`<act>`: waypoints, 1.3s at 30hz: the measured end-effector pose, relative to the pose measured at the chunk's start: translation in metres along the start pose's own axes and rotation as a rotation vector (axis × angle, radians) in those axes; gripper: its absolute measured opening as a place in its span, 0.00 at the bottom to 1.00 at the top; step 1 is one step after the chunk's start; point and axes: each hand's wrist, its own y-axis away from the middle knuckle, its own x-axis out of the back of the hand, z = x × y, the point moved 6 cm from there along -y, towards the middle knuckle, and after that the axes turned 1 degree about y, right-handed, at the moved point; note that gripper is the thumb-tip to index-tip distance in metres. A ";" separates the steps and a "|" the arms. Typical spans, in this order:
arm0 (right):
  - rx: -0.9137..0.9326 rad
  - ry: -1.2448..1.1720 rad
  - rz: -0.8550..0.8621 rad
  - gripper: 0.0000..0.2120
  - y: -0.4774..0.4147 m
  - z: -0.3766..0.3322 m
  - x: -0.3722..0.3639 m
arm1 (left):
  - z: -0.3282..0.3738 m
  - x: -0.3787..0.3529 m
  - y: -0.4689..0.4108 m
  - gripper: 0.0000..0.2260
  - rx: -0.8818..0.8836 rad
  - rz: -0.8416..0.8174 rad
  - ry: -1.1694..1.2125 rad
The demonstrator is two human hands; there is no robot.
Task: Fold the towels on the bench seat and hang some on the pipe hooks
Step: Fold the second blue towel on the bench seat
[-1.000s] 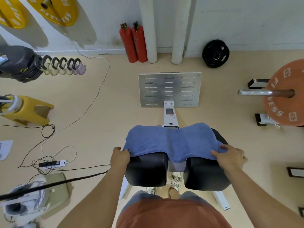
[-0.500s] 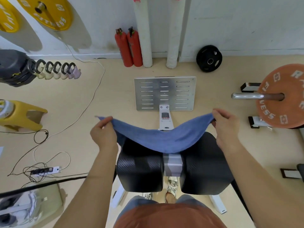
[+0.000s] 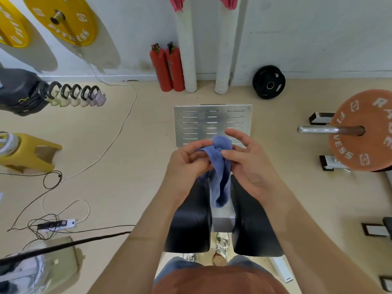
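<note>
1. Head view, the towel: we hold one blue towel (image 3: pixel 219 166) up in the middle of the frame. Its ends are gathered together at the top. The doubled cloth hangs down over the gap between the two black pads of the bench seat (image 3: pixel 188 225). We cannot tell whether its lower end touches anything there.
2. How it will handle: we judge it light, soft and limp. It keeps no shape of its own and sags from wherever it is held. The pile should give a sure grip. It is best held at the matched corners or along the top edge, not in mid-cloth.
3. Our left hand (image 3: pixel 186 162) sits just left of centre. Its fingers are curled in round the gathered top of the towel, and the forearm rises from the lower edge of the frame.
4. Our right hand (image 3: pixel 248 164) is just right of centre, palm turned toward the other hand. The thumb presses on the fold near its top in what looks like a pinch, though the finger backing it is hidden by the cloth. The remaining fingers are half spread and lifted clear.
5. The pipes (image 3: pixel 184 49) stand at upper centre against the wall, well apart from our hands. Pink towels (image 3: pixel 177 3) show at the top edge, and no hooks are visible.
6. We judge this a half-fold made in the air, and a loose corner could slip free.
</note>
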 end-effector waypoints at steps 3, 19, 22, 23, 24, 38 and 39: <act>-0.017 -0.002 -0.031 0.24 0.005 0.000 -0.001 | 0.008 0.000 0.001 0.12 -0.045 0.001 -0.167; 0.088 0.611 -0.148 0.13 0.016 -0.027 0.002 | 0.042 -0.002 0.011 0.14 -0.173 -0.050 -0.475; -0.077 0.801 -0.258 0.23 0.019 -0.019 0.006 | 0.043 -0.007 0.014 0.13 -0.175 -0.066 -0.494; -0.085 0.811 -0.263 0.27 0.020 -0.020 0.008 | 0.043 -0.009 0.014 0.13 -0.178 -0.082 -0.505; -0.065 0.791 -0.243 0.25 0.020 -0.021 0.008 | 0.043 -0.011 0.015 0.12 -0.181 -0.092 -0.517; 0.251 0.506 0.194 0.05 0.024 -0.034 0.013 | 0.052 -0.016 0.030 0.05 -0.169 -0.188 -0.543; 0.266 0.514 0.185 0.04 0.027 -0.036 0.011 | 0.056 -0.018 0.033 0.04 -0.198 -0.210 -0.549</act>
